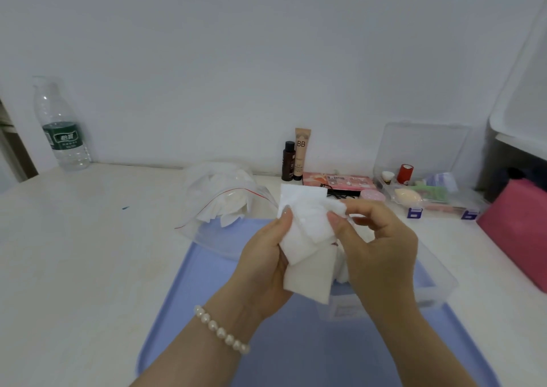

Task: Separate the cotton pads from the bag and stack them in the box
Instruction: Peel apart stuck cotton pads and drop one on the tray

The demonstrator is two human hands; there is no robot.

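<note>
My left hand (pixel 266 256) holds a loose bunch of white square cotton pads (pixel 307 238) above the blue tray (pixel 207 283), its thumb pressed on their front. My right hand (pixel 376 244) pinches the top pad at its right edge. Beneath my right hand sits a clear plastic box (pixel 429 286) on the tray, with some white pads partly hidden inside it. Behind and to the left lies a clear zip bag (pixel 219 203) with a red seal, open and holding several more pads.
A water bottle (pixel 60 129) stands at the far left by the wall. A dark bottle (pixel 288 161) and a BB tube (pixel 302 152) stand at the back, beside a pink palette. A clear organiser (pixel 426 179) with cosmetics and a pink pouch (pixel 515 238) lie to the right.
</note>
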